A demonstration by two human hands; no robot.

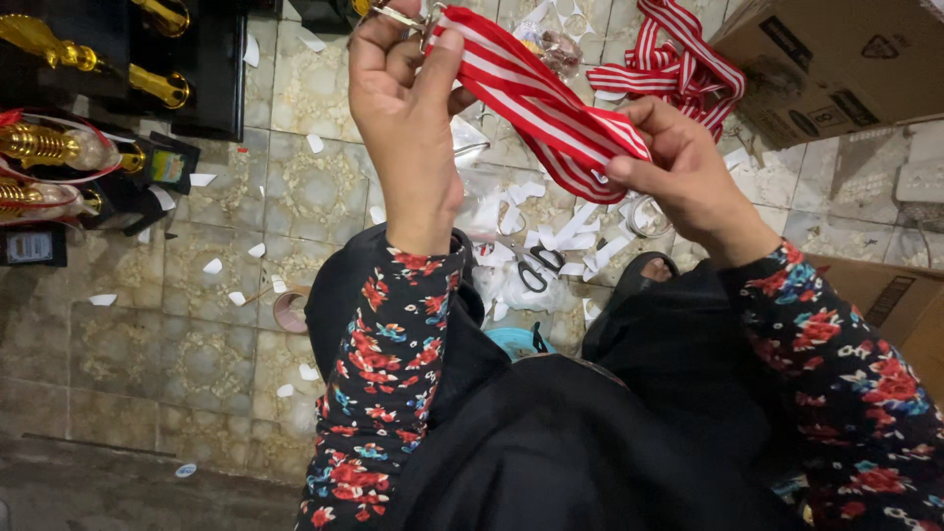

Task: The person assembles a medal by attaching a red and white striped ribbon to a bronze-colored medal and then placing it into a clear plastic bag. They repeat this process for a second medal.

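Observation:
A red-and-white striped ribbon (551,108) stretches between my two hands above my lap. My left hand (408,118) is raised and grips its upper end, where a gold metal ring (398,15) shows at the top edge. My right hand (678,172) pinches the folded lower end of the ribbon. Both sleeves are black with red flowers. A heap of more striped ribbons (678,59) lies on the tiled floor beyond my right hand.
Black-handled scissors (539,267) lie among white paper scraps on the floor in front of my knees. Gold trophies on black bases (59,147) stand at left. Cardboard boxes (836,59) sit at right. A tape roll (288,310) lies by my left knee.

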